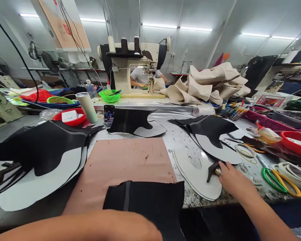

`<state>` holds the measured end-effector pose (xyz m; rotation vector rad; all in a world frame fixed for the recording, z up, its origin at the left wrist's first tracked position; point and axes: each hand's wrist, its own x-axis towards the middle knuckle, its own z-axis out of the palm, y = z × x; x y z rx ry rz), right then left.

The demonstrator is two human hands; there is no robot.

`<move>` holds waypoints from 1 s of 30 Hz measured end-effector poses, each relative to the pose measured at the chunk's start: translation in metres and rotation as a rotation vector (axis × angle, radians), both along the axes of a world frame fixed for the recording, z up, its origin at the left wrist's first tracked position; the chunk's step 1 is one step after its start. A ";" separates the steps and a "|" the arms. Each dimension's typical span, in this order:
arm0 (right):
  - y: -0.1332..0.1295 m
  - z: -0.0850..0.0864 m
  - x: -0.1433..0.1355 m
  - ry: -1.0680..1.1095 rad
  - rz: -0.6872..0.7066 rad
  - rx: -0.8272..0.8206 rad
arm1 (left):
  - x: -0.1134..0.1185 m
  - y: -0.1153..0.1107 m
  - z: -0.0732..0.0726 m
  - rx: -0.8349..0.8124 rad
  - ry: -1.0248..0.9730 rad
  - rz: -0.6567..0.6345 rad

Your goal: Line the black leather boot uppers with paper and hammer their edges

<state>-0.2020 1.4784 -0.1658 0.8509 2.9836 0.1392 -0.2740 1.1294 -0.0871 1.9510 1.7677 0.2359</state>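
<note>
My right hand (232, 179) is closed around the handle of a small hammer, whose dark head (212, 171) rests over a stack of white curved pieces (190, 167). At the bottom centre, my left hand (137, 227) lies over a black piece (155, 199); its fingers are hidden, so its grip cannot be made out. Part of that black piece overlaps the near edge of a pinkish-brown mat (127, 157). Black and white pieces (52, 144) are stacked left of the mat, with another stack (208, 130) to its right and more (130, 120) behind it.
Behind the mat stand a phone (109, 116), a white tumbler (86, 107) and a sewing machine (122, 73). Green-handled scissors (273, 180), rolls of tape (291, 174) and a red basket (296, 142) lie at right. A person (137, 77) sits beyond the machine.
</note>
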 end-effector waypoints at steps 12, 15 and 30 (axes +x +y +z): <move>-0.002 -0.005 0.010 -0.070 -0.162 -0.019 | -0.036 -0.010 -0.089 0.187 0.394 0.185; -0.007 0.015 0.013 -0.031 -0.231 -0.013 | -0.023 -0.019 -0.093 0.279 0.495 0.256; -0.114 0.059 -0.038 -0.269 0.593 -0.184 | -0.057 0.069 -0.077 0.121 0.277 0.501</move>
